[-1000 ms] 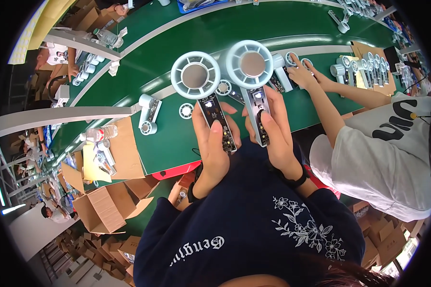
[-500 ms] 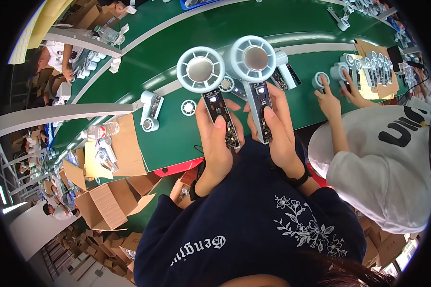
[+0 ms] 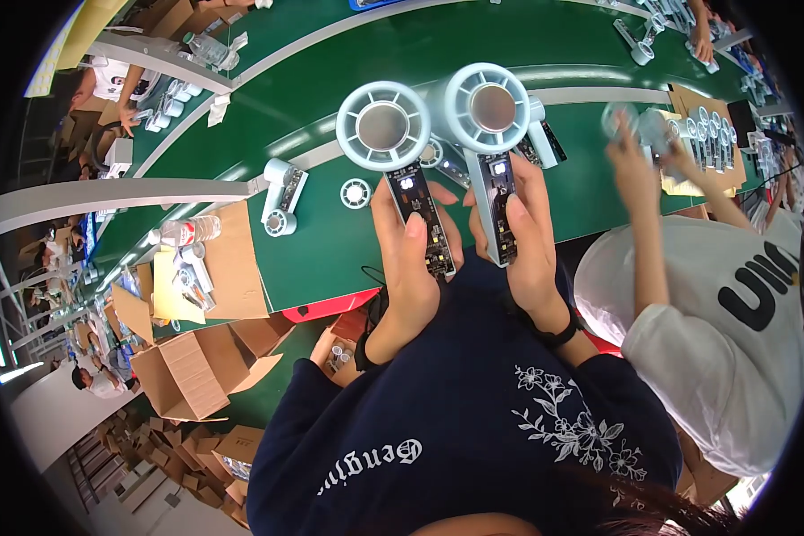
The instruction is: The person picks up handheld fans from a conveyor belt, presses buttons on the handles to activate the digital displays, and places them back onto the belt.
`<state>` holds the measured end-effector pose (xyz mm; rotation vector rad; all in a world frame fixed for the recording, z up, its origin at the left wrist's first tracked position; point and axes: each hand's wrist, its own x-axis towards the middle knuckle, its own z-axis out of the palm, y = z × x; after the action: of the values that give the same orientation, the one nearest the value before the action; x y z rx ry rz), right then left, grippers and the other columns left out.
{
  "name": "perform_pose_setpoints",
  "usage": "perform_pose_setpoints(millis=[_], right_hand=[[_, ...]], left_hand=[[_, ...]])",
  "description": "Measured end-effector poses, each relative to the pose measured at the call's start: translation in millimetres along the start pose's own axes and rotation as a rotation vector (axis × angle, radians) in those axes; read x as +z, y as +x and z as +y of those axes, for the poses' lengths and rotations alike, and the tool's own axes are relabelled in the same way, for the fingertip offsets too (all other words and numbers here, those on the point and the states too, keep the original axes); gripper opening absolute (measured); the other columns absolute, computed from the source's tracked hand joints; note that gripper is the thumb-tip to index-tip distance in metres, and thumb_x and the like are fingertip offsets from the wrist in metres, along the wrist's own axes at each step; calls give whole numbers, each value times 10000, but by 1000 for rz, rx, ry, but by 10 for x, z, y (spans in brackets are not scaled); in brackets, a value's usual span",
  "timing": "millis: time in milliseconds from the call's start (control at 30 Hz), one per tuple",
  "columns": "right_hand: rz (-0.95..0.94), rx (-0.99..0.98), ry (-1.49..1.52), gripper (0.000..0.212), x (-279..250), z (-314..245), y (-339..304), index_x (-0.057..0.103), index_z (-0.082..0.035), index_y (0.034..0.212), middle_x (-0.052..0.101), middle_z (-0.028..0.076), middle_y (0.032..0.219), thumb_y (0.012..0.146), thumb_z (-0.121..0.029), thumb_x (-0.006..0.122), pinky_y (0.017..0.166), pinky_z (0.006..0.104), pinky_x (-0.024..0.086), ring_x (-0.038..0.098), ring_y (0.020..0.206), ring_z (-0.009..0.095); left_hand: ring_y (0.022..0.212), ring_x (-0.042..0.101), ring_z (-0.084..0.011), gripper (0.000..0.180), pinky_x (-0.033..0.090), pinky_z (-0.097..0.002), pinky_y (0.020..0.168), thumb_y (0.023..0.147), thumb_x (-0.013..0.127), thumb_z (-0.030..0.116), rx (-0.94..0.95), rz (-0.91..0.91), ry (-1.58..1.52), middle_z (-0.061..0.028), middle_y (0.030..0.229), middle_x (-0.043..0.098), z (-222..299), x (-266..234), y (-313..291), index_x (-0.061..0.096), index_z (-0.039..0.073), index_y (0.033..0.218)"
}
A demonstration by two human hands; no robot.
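Observation:
Two light-blue handheld fans stand upright side by side above the green table, their handles uncovered so that black circuit boards show. My left hand (image 3: 411, 268) is wrapped round the handle of the left handheld fan (image 3: 383, 125), its thumb lying on the board. Round the right handheld fan (image 3: 487, 107) my right hand (image 3: 525, 241) is closed the same way, thumb on its board. Both round heads face up toward me, with silver centres and spoked rims. A small lit spot glows on each board. Behind them, another fan (image 3: 431, 154) on the table is partly hidden.
On the green table (image 3: 317, 268) lie a fan (image 3: 282, 198), a round spoked cover (image 3: 355, 193) and a fan housing (image 3: 543, 138). A cardboard sheet (image 3: 237, 259) and a bottle (image 3: 188, 231) are at left. At right, a co-worker's hands (image 3: 636, 174) move near a row of fans (image 3: 707, 134).
My hands and both fans have shifted slightly to the right in the picture, still held. The co-worker's hands have moved and are blurred, the fan in them raised.

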<state>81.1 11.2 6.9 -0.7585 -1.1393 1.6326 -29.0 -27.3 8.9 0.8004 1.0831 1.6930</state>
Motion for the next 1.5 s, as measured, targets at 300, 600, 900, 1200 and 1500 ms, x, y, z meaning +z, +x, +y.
perform_pose_setpoints(millis=[300,600,900,1200,1500], right_hand=[[-5,-2,5,439,18,18,7,300,5,1308,532,130,990,939,-230,349,451,202,343,453,572,85],[6,-38,-34,436,13,62,20,297,3,1309,529,130,996,939,-218,357,465,208,353,461,587,85],[91,-79,-7,343,-90,45,71,343,-20,1279,554,94,924,964,-150,386,467,188,328,434,557,63],[233,-189,-81,282,-273,182,230,418,-18,1218,567,61,860,948,-89,451,458,179,288,413,541,46],[540,-98,5,263,-1158,434,444,470,-52,1179,568,52,823,942,-166,481,389,184,266,417,501,50]], left_hand=[[540,467,-92,396,334,-199,342,950,353,316,-3,-13,6,-125,1024,489,-10,-13,-5,319,-7,1176],[554,473,-97,382,338,-203,339,952,361,309,-17,-1,47,-121,1028,488,-41,-10,-5,325,-3,1168],[523,463,-103,307,343,-207,345,967,334,278,-60,-23,-107,-104,958,492,-87,42,102,337,35,1155],[507,475,-117,344,380,-223,385,979,343,257,-169,-45,-57,-108,910,485,-240,-136,313,276,48,1245],[500,477,-113,279,385,-241,380,977,373,257,-419,-304,-104,-66,803,495,-1100,333,947,314,58,1163]])
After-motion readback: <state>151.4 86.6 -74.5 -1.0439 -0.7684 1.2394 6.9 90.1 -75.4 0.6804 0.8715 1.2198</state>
